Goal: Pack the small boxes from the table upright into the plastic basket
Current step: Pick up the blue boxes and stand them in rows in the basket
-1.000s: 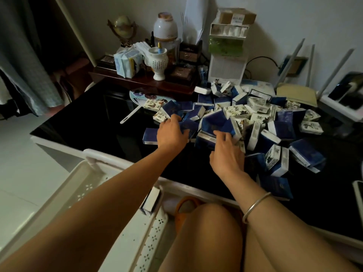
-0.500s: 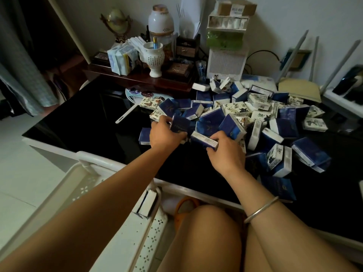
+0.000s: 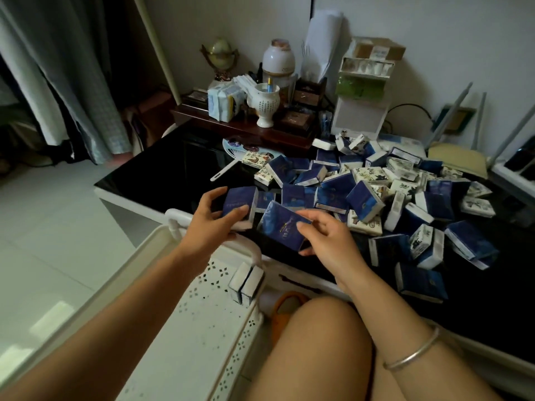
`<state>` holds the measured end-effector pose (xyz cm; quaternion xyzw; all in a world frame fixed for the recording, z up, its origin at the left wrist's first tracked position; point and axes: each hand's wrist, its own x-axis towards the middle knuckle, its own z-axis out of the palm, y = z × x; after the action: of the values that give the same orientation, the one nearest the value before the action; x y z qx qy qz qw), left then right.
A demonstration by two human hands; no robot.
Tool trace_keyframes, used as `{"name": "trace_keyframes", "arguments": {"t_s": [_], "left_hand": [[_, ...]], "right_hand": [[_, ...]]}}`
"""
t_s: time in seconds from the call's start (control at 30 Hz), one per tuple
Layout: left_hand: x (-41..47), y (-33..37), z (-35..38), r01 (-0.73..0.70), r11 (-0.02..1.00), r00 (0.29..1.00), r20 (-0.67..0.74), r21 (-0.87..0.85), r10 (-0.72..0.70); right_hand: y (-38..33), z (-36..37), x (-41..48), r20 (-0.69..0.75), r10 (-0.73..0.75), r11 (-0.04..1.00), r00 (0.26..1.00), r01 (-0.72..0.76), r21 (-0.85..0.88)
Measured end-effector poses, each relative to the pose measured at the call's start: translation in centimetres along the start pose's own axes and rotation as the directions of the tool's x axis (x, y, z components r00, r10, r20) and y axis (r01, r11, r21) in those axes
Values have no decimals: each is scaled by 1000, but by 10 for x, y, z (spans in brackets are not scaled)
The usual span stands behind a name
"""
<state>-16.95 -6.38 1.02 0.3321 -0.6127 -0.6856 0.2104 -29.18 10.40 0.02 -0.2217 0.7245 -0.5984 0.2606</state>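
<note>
A heap of small blue and white boxes (image 3: 385,198) covers the right half of the black table (image 3: 173,175). My left hand (image 3: 208,227) grips one blue box (image 3: 240,202) above the table's near edge. My right hand (image 3: 327,241) holds another blue box (image 3: 282,227), tilted, just right of the first. The white plastic basket (image 3: 185,328) stands below the table edge at lower left. Two boxes (image 3: 246,280) stand upright in it against its right wall.
A dark wooden tray (image 3: 246,128) with a white cup (image 3: 265,102), a jar and tissue packs stands at the table's far left. A fan (image 3: 231,146) lies in front of it. Stacked cartons (image 3: 364,82) rise at the back. My knee (image 3: 318,342) is below the table edge.
Both hands have each lifted a blue box out of the heap and drawn it back toward the table's near edge, above the basket.
</note>
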Motion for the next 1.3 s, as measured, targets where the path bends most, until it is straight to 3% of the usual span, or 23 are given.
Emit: {"name": "trace_keyframes", "arguments": {"t_s": [0.13,0.27,0.5,0.67,0.97,1.2,1.3], "left_hand": [[-31,2,-28,165,976,983,108,-140,-151],[-53,-11,-44,298,943,945,185,-146,-270],[-60,-13,-61,227,972,968,126,-60,-218],[-57,-28,-71,262,963,958,139,-59,-252],[-60,-46,-79,330,925,928,245,-189,-280],[-54,-62,-77,423,826,902,262,-372,-343],[-52,-67,-79,416,834,906,239,-361,-349]], "right_hand": [[-6,19,-17,37,18,998,999,-21,66],[-12,36,-27,101,26,995,995,-36,97],[-16,66,-41,188,43,989,981,-68,128],[-17,72,-39,209,62,993,976,-82,86],[-8,61,-29,89,21,1000,996,-18,-24],[5,64,-22,60,-27,997,998,31,-69],[12,67,-18,31,-55,973,998,60,-223]]}}
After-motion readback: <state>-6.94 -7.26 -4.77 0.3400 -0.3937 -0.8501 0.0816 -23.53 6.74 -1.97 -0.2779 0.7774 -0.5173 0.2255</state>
